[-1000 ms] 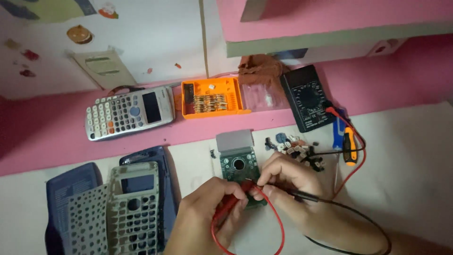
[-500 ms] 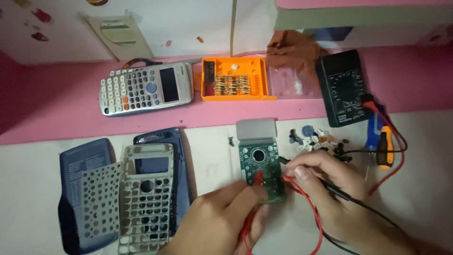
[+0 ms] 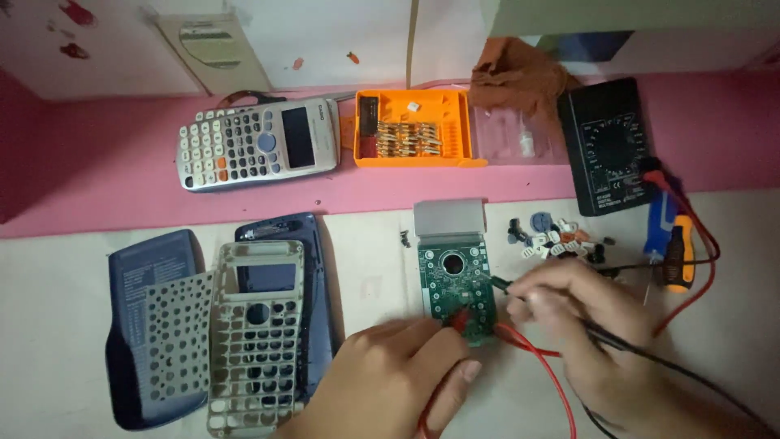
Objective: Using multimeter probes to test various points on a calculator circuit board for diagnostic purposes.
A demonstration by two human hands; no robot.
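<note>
A green circuit board (image 3: 455, 280) with a grey screen at its top lies on the white table. My left hand (image 3: 394, 382) holds a red test probe (image 3: 465, 319) with its tip on the board's lower part. My right hand (image 3: 585, 325) pinches a black test probe (image 3: 497, 283) whose tip touches the board's right edge. Red and black leads run from both probes to the black multimeter (image 3: 608, 146) at the back right.
A whole grey calculator (image 3: 258, 145) and an orange bit case (image 3: 414, 130) lie on the pink strip. Calculator shells and a key frame (image 3: 256, 333) lie at left. Small loose keys (image 3: 552, 236) and a screwdriver (image 3: 674, 252) sit at right.
The camera view has shifted, so everything sits lower and more to the right in the picture. Both hands stay on the board with the probes; the black probe tip now touches the right edge.
</note>
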